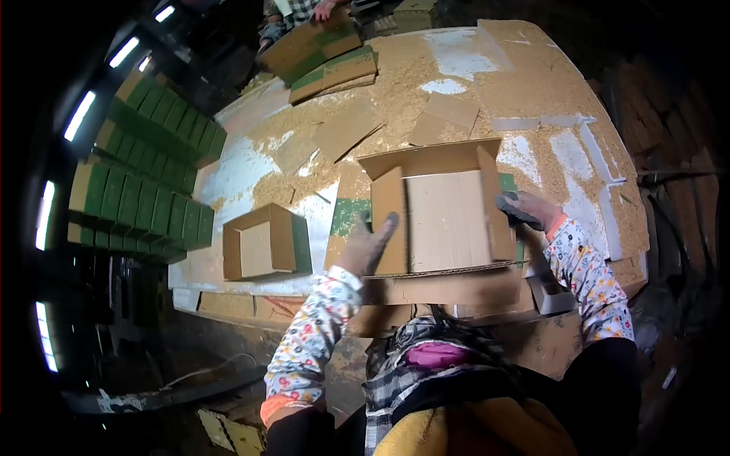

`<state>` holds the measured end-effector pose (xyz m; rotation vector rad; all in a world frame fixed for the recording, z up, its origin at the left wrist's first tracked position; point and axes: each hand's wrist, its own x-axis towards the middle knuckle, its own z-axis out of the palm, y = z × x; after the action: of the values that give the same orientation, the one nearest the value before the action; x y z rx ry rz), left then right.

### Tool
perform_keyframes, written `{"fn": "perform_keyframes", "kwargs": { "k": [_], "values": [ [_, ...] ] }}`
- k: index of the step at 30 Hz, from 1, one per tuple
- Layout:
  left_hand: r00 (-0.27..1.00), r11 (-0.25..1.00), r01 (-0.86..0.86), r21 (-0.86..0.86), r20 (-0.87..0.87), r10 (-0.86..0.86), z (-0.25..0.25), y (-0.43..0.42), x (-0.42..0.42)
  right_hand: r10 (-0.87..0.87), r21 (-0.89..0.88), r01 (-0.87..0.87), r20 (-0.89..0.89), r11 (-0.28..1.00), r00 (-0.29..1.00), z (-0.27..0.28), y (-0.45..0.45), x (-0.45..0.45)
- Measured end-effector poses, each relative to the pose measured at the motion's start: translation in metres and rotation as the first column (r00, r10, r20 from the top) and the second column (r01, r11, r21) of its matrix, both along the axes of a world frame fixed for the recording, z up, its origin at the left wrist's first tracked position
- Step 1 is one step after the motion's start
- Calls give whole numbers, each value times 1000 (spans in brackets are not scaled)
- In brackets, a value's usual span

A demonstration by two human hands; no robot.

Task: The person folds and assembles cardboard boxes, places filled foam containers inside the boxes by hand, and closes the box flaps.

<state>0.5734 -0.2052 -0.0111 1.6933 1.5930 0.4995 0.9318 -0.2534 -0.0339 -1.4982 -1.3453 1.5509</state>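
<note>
Yellow cloth [411,437] lies nearest; beyond it, at the table's [236,167] near edge, an open carton [449,220] sits between the hands, long axis unclear; left hand [366,243] grasps its left wall, right hand [534,210] its right, neither clearly nearer.

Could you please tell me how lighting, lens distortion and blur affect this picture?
Head view: bright light strips glare at left; head view: the worktable looks bowed, likely by wide-angle distortion; head view: the near cardboard flap looks blurred.
</note>
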Motion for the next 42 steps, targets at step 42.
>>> {"fn": "perform_keyframes", "kwargs": {
  "k": [42],
  "values": [
    [870,841,478,252,-267,-414,86,8,-129,-454,425,405,15,810,891,75,-148,-62]
  ]
}}
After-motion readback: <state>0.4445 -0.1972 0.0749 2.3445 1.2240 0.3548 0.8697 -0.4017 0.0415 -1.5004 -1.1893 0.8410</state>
